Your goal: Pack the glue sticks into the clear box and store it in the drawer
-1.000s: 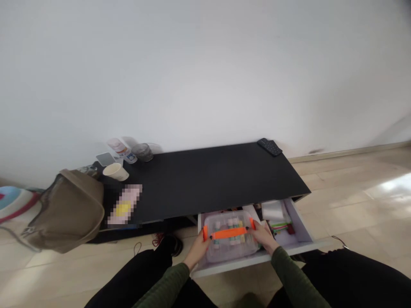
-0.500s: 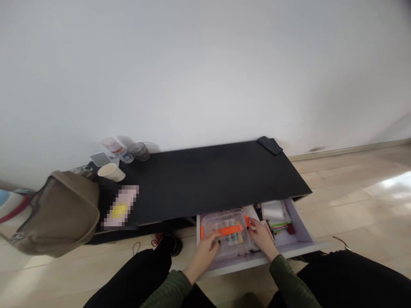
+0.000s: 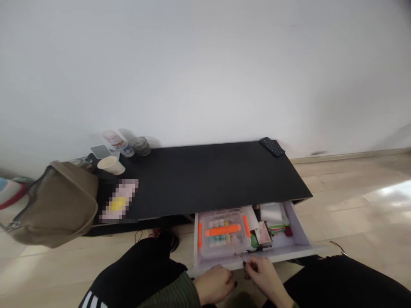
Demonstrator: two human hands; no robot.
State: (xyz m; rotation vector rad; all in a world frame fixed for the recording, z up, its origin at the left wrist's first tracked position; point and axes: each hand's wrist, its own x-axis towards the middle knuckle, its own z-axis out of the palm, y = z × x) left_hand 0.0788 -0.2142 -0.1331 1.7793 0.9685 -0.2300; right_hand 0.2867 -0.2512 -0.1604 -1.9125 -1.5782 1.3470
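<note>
An open white drawer [image 3: 303,251] juts out from a black cabinet [image 3: 205,179]. In its left part lies a clear plastic case [image 3: 210,249] with an orange handle and orange latches, its lid closed and small coloured items showing through. My left hand [image 3: 215,283] is curled closed just in front of the drawer front, with nothing visible in it. Close beside it, my right hand [image 3: 260,273] has its fingers bent in at the drawer's front edge, also with nothing visible in them. Whether either hand touches the drawer front, I cannot tell.
Beside the case are a small pink-and-white box [image 3: 263,233] and green and red items. On the cabinet stand a paper cup [image 3: 111,165], a spray can [image 3: 118,144], a glass [image 3: 140,146], remote controls [image 3: 272,146] and a brown bag [image 3: 66,201]. My knees flank the drawer.
Both hands have come off the clear case and moved back toward me, to the front of the drawer. The case has shifted slightly left and now lies uncovered in the drawer.
</note>
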